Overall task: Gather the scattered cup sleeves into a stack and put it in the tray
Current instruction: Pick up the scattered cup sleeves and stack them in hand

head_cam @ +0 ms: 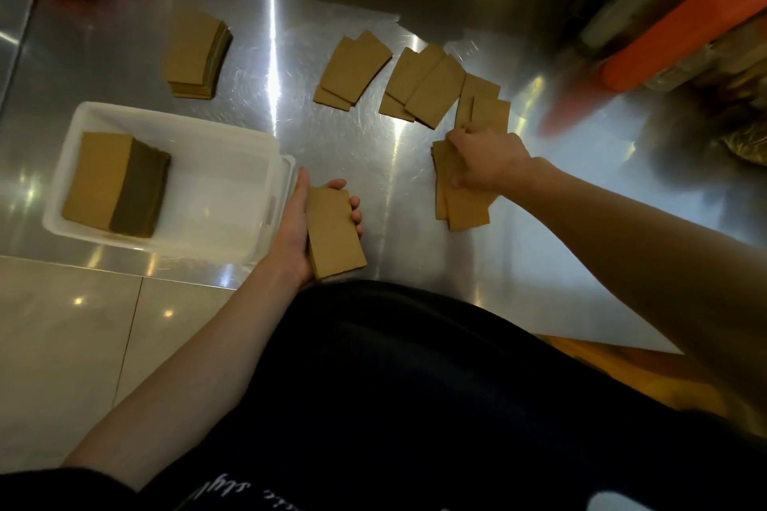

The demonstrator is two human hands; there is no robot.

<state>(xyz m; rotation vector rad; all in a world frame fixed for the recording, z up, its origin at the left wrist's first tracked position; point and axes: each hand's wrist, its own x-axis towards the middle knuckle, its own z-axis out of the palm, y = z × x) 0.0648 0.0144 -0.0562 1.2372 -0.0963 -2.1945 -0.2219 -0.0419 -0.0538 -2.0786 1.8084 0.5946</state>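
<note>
**Sleeves gathered on a steel bench**

The left hand (305, 226) lies palm up just right of the tray (232, 162), fingers curled around a small stack of sleeves (334, 234). The right hand (485, 160), palm down with the arm stretched out, presses on a loose bunch of sleeves (462, 203). Beyond it, scattered sleeves (415, 81) overlap in a fan across the brushed, glaring metal bench (539, 245). In the white tray sits a thick stack (114, 185); another pile (197, 54) rests behind the tray. Pale floor tiles (62, 344) show at lower left.
</note>
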